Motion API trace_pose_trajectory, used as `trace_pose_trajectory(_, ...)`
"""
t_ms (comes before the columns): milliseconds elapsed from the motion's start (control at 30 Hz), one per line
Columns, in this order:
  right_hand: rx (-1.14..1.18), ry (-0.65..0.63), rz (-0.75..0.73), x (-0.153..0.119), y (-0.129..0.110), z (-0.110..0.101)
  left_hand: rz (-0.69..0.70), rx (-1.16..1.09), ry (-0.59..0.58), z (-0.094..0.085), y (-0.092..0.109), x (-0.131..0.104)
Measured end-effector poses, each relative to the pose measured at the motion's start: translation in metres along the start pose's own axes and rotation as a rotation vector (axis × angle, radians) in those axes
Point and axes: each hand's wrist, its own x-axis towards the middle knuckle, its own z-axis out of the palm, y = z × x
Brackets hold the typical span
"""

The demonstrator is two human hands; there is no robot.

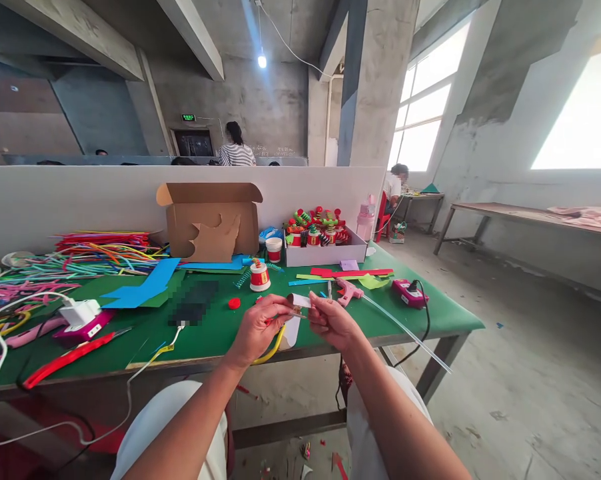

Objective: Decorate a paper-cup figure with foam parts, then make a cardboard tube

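Note:
Over the front edge of the green table, my left hand (261, 328) and my right hand (334, 321) meet at a small white piece (301, 301), which looks like rolled paper or card. Fingers of both hands pinch it, one from each side. My left hand also seems to have scissors with a yellow handle (276, 347) hanging below it, though the grip is partly hidden. A red-and-white paper cup (259, 276), upside down with coiled decorations, stands just beyond. Left of it lies a red cap-like disc (234, 303). A pink glue gun (349, 292) with a long clear stick rests by my right hand.
A white box (325, 256) of decorated cups and an open cardboard box (212, 220) stand at the back. Left lie pipe cleaners (105, 250), a phone (194, 303), a red knife (70, 357) and cables. A pink power socket (409, 293) sits right. Other people are beyond the partition.

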Motion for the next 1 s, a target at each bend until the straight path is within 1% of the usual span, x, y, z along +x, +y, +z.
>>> trace_pose_trajectory(67, 0.01, -0.016, 0.018, 0.0, 0.0, 0.0, -0.018, -0.009, -0.011, 0.001, 0.001, 0.0)
trace_pose_trajectory(167, 0.023, -0.017, 0.009, 0.001, 0.002, 0.001, -0.11, -0.061, 0.046, 0.004, 0.0, 0.0)
trace_pose_trajectory(267, 0.024, -0.011, -0.04, 0.001, 0.005, 0.003, -0.234, -0.157, 0.113, 0.007, -0.001, 0.0)
trace_pose_trajectory(333, 0.008, -0.003, -0.075, 0.001, 0.007, 0.005, -0.304, -0.211, 0.133, 0.009, -0.002, -0.001)
trace_pose_trajectory(467, -0.04, 0.017, -0.137, 0.0, 0.009, 0.007, -0.388, -0.271, 0.153, 0.01, 0.0, 0.001)
trace_pose_trajectory(600, -0.091, 0.023, -0.184, -0.002, 0.009, 0.011, -0.443, -0.31, 0.187, 0.011, 0.004, 0.003)
trace_pose_trajectory(767, -0.148, 0.048, -0.227, -0.004, 0.007, 0.014, -0.46, -0.325, 0.192, 0.011, 0.008, 0.004)
trace_pose_trajectory(1000, -0.213, 0.052, -0.249, -0.005, 0.005, 0.014, -0.525, -0.359, 0.219, 0.012, 0.011, 0.005)
